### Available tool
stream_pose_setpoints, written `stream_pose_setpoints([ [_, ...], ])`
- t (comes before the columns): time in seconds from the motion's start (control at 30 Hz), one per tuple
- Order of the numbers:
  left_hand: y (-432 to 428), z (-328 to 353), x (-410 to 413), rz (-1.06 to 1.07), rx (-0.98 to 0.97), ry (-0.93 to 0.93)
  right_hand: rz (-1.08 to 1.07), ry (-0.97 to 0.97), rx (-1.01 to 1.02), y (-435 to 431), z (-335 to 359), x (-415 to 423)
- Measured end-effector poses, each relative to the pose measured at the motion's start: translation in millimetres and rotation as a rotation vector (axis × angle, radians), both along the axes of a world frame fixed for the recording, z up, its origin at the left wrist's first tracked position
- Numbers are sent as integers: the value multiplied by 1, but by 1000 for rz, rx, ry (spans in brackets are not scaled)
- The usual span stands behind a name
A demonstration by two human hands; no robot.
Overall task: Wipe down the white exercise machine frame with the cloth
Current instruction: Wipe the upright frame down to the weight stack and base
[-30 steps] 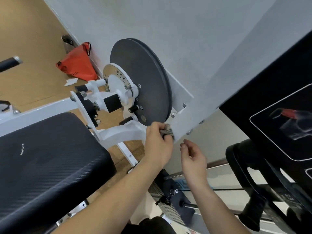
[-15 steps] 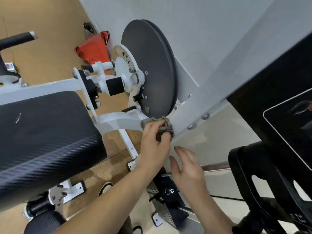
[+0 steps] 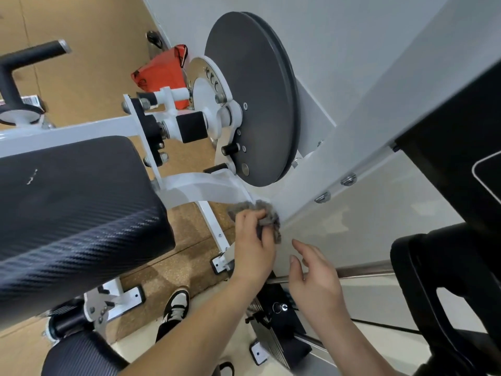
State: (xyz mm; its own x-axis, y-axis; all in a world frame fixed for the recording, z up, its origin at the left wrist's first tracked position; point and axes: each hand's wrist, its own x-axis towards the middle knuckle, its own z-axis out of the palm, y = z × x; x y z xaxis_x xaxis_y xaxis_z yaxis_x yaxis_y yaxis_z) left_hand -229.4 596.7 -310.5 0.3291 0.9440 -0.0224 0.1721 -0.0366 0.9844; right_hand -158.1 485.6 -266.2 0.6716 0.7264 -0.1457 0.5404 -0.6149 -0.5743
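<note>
The cloth (image 3: 268,210) is gripped in the left hand (image 3: 254,248), bunched into a wad with the fingers curled over it. It is pressed against the white frame (image 3: 311,185) at the joint where the curved arm (image 3: 206,188) meets the slanted beam, just below the dark disc (image 3: 252,109). The wad is probably made small so that it can be worked into this tight corner, which a flat cloth would only bridge. The hand is brought in from below, beside the black pad (image 3: 73,199), presumably because the pad and disc block any other approach.

The right hand (image 3: 314,278) is held spread and relaxed, with the fingers apart, and nothing is grasped by it. It is placed near the cloth, just to its right. Whether its fingertips touch the pale panel behind cannot be told. It is judged to be held there for balance, or in readiness to take the cloth.

The joint is the step in hand. The beam above, with its bolts (image 3: 322,198), would seem a likely next stretch, and the bolt heads could snag the cloth.
</note>
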Motion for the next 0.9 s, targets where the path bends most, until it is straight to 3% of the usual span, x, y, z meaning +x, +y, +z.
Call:
stream_pose_setpoints([
  [0.13,-2,-30,0,-17,-268,130,-47,77,-16,1,0,1],
  [0.3,-15,10,8,48,-102,-2,-97,113,10,2,1,1],
  [0.37,-11,-9,3,6,-101,58,-133,160,10,3,1,0],
  [0.5,8,-29,-5,-83,-463,207,-235,327,45,6,6,-6],
  [0.7,-4,32,-25,-82,-579,-188,-311,485,202,10,26,-24],
  [0.9,1,88,-48,-303,-576,-206,-307,686,395,16,44,-46],
])
